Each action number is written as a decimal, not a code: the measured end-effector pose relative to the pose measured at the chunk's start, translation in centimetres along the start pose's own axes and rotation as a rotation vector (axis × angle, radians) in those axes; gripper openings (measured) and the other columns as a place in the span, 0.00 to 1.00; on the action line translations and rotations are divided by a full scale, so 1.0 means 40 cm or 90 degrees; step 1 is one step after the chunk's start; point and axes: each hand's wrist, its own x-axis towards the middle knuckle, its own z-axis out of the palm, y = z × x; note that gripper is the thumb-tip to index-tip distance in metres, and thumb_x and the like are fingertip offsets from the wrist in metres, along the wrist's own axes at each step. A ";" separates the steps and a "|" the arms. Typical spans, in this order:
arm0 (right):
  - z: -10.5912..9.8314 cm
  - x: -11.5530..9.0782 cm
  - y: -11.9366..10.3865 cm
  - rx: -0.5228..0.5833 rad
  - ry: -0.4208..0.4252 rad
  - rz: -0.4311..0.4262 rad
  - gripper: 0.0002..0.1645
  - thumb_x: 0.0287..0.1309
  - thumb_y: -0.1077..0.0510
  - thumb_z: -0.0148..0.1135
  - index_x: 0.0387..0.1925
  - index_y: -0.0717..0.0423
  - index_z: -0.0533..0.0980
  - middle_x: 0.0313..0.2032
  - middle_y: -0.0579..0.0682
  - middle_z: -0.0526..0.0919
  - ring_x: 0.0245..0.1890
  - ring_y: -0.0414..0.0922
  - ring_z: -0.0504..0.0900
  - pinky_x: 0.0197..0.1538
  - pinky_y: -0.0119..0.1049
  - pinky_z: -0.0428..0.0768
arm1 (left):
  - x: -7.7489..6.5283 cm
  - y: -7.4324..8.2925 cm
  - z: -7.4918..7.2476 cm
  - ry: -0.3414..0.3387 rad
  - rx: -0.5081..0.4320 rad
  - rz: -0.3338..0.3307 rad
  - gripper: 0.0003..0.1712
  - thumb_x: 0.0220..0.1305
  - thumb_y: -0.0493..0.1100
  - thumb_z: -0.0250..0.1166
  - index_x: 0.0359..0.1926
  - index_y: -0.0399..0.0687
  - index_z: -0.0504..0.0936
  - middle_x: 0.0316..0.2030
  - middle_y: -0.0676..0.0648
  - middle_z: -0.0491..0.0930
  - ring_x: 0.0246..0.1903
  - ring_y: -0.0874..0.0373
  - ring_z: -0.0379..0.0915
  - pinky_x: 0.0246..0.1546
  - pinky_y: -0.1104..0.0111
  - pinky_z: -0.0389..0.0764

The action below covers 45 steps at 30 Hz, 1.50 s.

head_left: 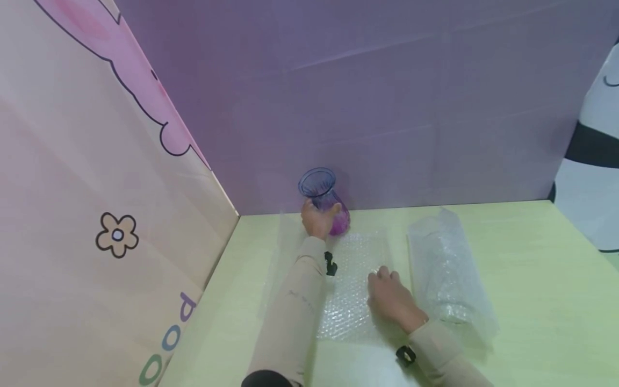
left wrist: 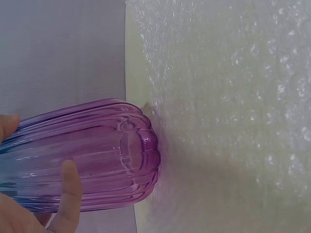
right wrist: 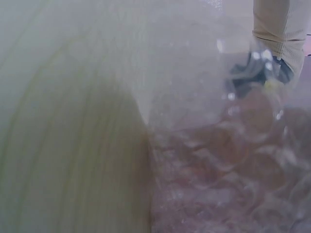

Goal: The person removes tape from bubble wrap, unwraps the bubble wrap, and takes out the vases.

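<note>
Gripping a see-through blue-and-purple vase (left wrist: 104, 155) near the bubble wrap (head_left: 348, 312).
We curl our left hand (head_left: 318, 219) round the vase, which tilts at the sheet's far end, before the purple wall (head_left: 387, 107); we cannot tell whether its base touches down. Our right hand (head_left: 390, 298) is at the sheet's right edge, perhaps pinching, we cannot tell. Further right lies a wrapped bundle (head_left: 445, 274).

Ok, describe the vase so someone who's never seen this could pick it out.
Go to the far edge of the pale table, just before the purple wall. There the left hand grips a see-through, ribbed vase. Its flared blue top fading into a magenta base sets it apart from the colourless bubble wrap nearby.
</note>
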 end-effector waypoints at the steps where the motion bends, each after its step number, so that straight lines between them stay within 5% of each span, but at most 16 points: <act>1: 0.000 0.000 0.000 -0.001 0.001 0.000 0.13 0.55 0.61 0.69 0.39 0.61 0.74 0.42 0.60 0.72 0.36 0.53 0.67 0.27 0.40 0.74 | 0.002 0.000 0.001 -0.002 0.001 0.000 0.53 0.50 0.54 0.82 0.71 0.36 0.68 0.66 0.35 0.76 0.68 0.38 0.71 0.72 0.53 0.71; 34: 0.001 0.004 0.008 0.011 -0.005 0.002 0.14 0.55 0.60 0.71 0.39 0.61 0.75 0.45 0.62 0.74 0.37 0.53 0.68 0.28 0.40 0.75 | 0.049 0.008 0.037 -0.015 0.079 0.025 0.61 0.49 0.57 0.82 0.78 0.43 0.61 0.66 0.34 0.75 0.67 0.37 0.71 0.71 0.50 0.73; 45: 0.004 0.007 0.007 0.018 -0.008 0.011 0.14 0.53 0.62 0.70 0.39 0.60 0.74 0.46 0.62 0.74 0.38 0.54 0.68 0.28 0.41 0.76 | 0.037 0.032 0.025 -0.023 0.086 0.046 0.59 0.49 0.54 0.82 0.77 0.41 0.63 0.65 0.32 0.75 0.66 0.38 0.72 0.71 0.53 0.73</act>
